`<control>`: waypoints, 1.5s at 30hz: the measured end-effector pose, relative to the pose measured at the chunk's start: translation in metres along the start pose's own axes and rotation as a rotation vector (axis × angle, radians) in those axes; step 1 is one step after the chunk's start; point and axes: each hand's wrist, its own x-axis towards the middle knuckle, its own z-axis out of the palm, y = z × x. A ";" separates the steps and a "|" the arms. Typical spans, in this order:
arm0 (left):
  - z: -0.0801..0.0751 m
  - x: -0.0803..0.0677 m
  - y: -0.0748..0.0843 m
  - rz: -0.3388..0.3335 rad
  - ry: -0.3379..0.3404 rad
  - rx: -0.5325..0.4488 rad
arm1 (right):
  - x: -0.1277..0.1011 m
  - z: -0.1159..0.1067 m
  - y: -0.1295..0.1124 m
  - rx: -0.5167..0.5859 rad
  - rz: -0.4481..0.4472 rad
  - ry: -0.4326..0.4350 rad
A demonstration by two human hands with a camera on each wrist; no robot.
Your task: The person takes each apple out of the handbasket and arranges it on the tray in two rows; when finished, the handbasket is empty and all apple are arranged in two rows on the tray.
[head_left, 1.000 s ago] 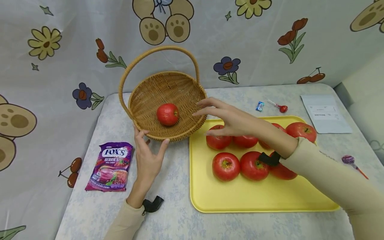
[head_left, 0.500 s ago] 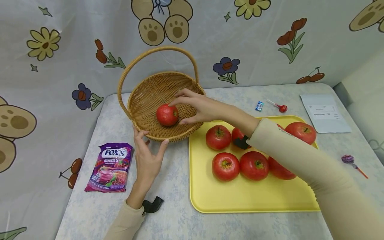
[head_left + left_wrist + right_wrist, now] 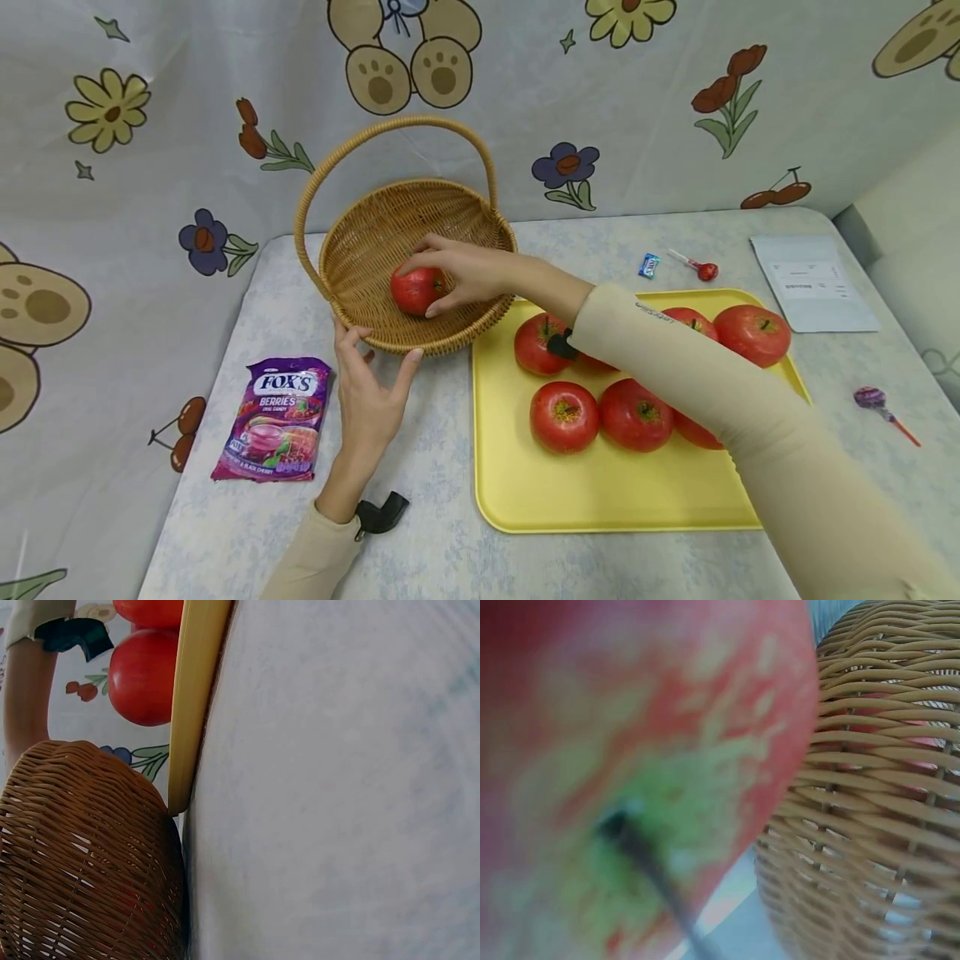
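Note:
A brown wicker basket (image 3: pixel 352 250) with a tall arched handle stands at the back left, and one red apple (image 3: pixel 411 292) lies inside. My left hand (image 3: pixel 371 400) holds the basket's near left side, thumb and fingers spread round its outer wall. Reaching into the basket from the right, my right hand (image 3: pixel 476 271) has its fingers over the top of that apple and its thumb low on the apple's right side. The fingertips behind the apple are hidden. In the left wrist view the basket's woven wall (image 3: pixel 82 847) shows, but no fingers of mine.
A yellow tray (image 3: pixel 600 500) with several red apples (image 3: pixel 564 417) lies right of the basket, under my right forearm. A purple candy bag (image 3: pixel 277 417) is at left. Near the back lie a small blue candy (image 3: pixel 649 266), a red lollipop (image 3: pixel 705 271) and a pale packet (image 3: pixel 813 283).
My right hand has moved left, from the basket's right rim to the apple inside, and its fingers have come round it. My left hand and the basket have stayed in place.

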 end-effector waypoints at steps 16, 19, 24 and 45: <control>-0.001 0.000 -0.001 -0.021 -0.003 -0.008 | 0.021 0.002 0.005 -0.135 0.005 -0.150; -0.001 0.000 -0.002 -0.013 0.000 -0.011 | 0.025 0.000 0.010 -0.103 0.001 -0.162; -0.001 0.000 -0.002 0.008 0.005 -0.015 | 0.031 -0.003 0.014 -0.036 0.002 -0.175; 0.000 0.000 -0.003 0.004 0.014 -0.007 | 0.052 -0.001 0.018 -0.089 0.047 -0.257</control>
